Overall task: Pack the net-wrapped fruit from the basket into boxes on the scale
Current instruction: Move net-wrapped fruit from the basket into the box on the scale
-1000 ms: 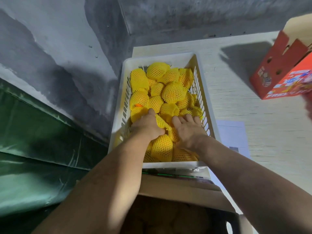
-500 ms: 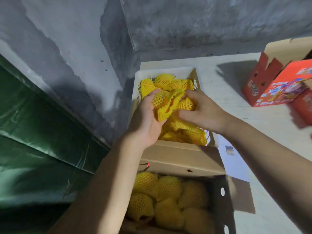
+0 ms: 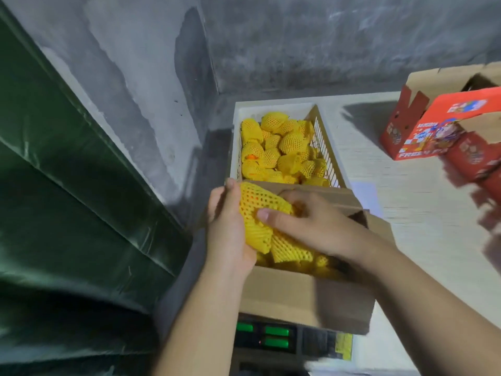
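1. Nearest, the grey scale with green displays (image 3: 264, 339) sits under the brown cardboard box (image 3: 306, 302); its readings are illegible.
2. Over the box, the left hand (image 3: 226, 226) and right hand (image 3: 311, 223) curl round a yellow foam-netted fruit (image 3: 257, 210); better to lower it gently than drop it.
3. Farther, the white slatted plastic basket (image 3: 329, 150) holds more; its depth is hidden.

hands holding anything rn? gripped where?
Both hold net-wrapped fruit over the box. Left hand cups its left side; right hand grips it from the right, thumb on top.
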`<state>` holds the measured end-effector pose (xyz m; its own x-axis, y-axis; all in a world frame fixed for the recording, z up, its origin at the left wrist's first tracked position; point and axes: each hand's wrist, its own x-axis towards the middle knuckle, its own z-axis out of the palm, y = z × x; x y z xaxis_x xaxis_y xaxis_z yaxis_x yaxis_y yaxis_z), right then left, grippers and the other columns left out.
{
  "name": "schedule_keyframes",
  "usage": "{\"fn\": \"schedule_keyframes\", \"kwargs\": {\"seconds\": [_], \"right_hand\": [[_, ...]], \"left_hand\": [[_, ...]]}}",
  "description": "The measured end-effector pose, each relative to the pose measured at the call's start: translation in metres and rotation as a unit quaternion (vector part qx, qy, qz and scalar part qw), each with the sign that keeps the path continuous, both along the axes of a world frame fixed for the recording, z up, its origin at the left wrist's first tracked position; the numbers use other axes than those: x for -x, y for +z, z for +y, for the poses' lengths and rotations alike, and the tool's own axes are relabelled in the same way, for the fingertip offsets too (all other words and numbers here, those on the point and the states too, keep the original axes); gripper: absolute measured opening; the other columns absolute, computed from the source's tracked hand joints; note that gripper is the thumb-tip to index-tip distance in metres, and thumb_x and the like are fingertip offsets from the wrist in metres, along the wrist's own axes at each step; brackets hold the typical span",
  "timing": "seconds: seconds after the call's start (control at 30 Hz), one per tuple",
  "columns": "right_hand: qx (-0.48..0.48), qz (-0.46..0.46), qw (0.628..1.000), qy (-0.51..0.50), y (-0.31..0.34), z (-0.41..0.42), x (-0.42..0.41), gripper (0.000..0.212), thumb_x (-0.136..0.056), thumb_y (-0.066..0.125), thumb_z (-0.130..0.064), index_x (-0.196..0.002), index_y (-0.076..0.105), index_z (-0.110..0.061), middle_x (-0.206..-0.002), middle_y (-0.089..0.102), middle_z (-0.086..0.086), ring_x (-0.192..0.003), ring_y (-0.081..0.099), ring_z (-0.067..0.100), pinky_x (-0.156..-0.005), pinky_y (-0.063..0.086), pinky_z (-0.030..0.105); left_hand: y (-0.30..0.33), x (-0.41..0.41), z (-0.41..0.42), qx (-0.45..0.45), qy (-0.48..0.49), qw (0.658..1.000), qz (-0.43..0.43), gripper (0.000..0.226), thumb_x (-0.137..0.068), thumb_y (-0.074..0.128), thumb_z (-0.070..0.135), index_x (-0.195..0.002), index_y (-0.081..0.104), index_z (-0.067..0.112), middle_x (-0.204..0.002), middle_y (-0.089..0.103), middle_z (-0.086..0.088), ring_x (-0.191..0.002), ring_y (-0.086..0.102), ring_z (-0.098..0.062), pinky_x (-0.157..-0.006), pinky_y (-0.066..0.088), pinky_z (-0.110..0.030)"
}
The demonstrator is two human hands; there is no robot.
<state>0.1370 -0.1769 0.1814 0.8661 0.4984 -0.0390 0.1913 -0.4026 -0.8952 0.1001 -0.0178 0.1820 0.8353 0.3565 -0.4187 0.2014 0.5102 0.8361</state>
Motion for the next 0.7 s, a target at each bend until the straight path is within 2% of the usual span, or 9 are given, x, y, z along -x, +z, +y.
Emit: {"fn": "schedule_keyframes", "kwargs": {"seconds": [0.07,0.17,0.27,0.37,0.4,0.47,0.53,0.63,0.7], "right_hand": [[-0.025,0.056,0.998,0.010,-0.013,0.006,0.022,0.037,-0.080,0.073,-0.069,-0.096,0.073,-0.035,-0.089,0.080,-0.007,-0.080,0.077,0.011,-0.070,0.062,0.028],[-0.074,0.066,0.995,-0.005,-0.018,0.009,0.041,0.008,-0.090,0.077,-0.047,-0.092,0.075,-0.040,-0.088,0.080,-0.002,-0.078,0.078,0.015,-0.064,0.059,0.023],[-0.104,0.044,0.990,-0.086,-0.019,0.009,0.047,0.016,-0.095,0.074,-0.040,-0.096,0.080,-0.025,-0.090,0.081,0.000,-0.081,0.078,0.021,-0.073,0.062,0.034],[-0.095,0.047,0.984,-0.144,-0.016,0.010,0.046,0.034,-0.093,0.072,-0.046,-0.090,0.078,-0.013,-0.091,0.080,0.008,-0.084,0.075,0.025,-0.085,0.058,0.042],[-0.102,0.056,0.980,-0.159,-0.013,0.009,0.046,0.045,-0.089,0.072,-0.051,-0.086,0.073,-0.007,-0.095,0.079,0.012,-0.084,0.073,0.023,-0.086,0.057,0.040],[-0.125,0.058,0.972,-0.188,-0.007,0.005,0.046,0.055,-0.080,0.068,-0.057,-0.079,0.065,-0.003,-0.087,0.079,-0.001,-0.079,0.067,0.009,-0.081,0.052,0.032],[-0.146,0.062,0.967,-0.202,-0.004,0.001,0.049,0.057,-0.086,0.067,-0.059,-0.088,0.069,-0.003,-0.085,0.079,-0.004,-0.079,0.072,0.008,-0.078,0.057,0.032],[-0.155,0.097,0.970,-0.158,-0.007,0.002,0.056,0.067,-0.080,0.066,-0.078,-0.106,0.077,-0.018,-0.100,0.080,0.008,-0.094,0.078,0.025,-0.082,0.063,0.043],[-0.142,0.122,0.973,-0.132,-0.010,0.006,0.061,0.069,-0.077,0.062,-0.086,-0.107,0.078,-0.026,-0.104,0.080,0.005,-0.096,0.078,0.024,-0.079,0.063,0.040]], "left_hand": [[-0.003,0.015,0.007,0.036,-0.001,0.999,0.003,0.027,-0.101,0.063,0.047,-0.114,0.070,0.025,-0.110,0.078,-0.014,-0.097,0.078,-0.034,-0.077,0.064,-0.055],[-0.006,0.026,0.018,0.070,-0.007,0.997,0.026,0.037,-0.098,0.065,0.048,-0.121,0.067,0.020,-0.110,0.077,-0.017,-0.093,0.078,-0.037,-0.070,0.064,-0.054],[-0.005,0.027,0.015,0.072,0.000,0.994,0.085,0.050,-0.091,0.070,0.062,-0.123,0.065,0.024,-0.110,0.077,-0.013,-0.095,0.077,-0.036,-0.072,0.065,-0.052],[-0.001,0.023,0.006,0.083,-0.022,0.992,0.091,0.065,-0.087,0.059,0.080,-0.124,0.065,0.026,-0.110,0.078,-0.006,-0.095,0.076,-0.027,-0.074,0.063,-0.038],[0.000,0.024,0.004,0.082,-0.044,0.993,0.075,0.067,-0.086,0.059,0.080,-0.128,0.064,0.028,-0.115,0.077,-0.004,-0.098,0.076,-0.024,-0.075,0.061,-0.035],[0.000,0.031,0.002,0.048,-0.084,0.994,0.042,0.063,-0.087,0.068,0.072,-0.132,0.064,0.029,-0.125,0.074,-0.003,-0.103,0.072,-0.017,-0.075,0.055,-0.030],[-0.005,0.035,-0.001,0.017,-0.106,0.994,0.032,0.063,-0.086,0.070,0.070,-0.132,0.066,0.028,-0.131,0.071,-0.007,-0.101,0.064,-0.015,-0.073,0.048,-0.027],[-0.012,0.039,-0.006,0.002,-0.122,0.992,0.032,0.074,-0.086,0.054,0.085,-0.138,0.061,0.033,-0.129,0.073,-0.004,-0.112,0.071,-0.022,-0.091,0.058,-0.038],[-0.012,0.038,-0.005,0.032,-0.121,0.990,0.058,0.079,-0.083,0.047,0.091,-0.136,0.063,0.034,-0.123,0.076,-0.004,-0.111,0.072,-0.030,-0.093,0.059,-0.052]]}}
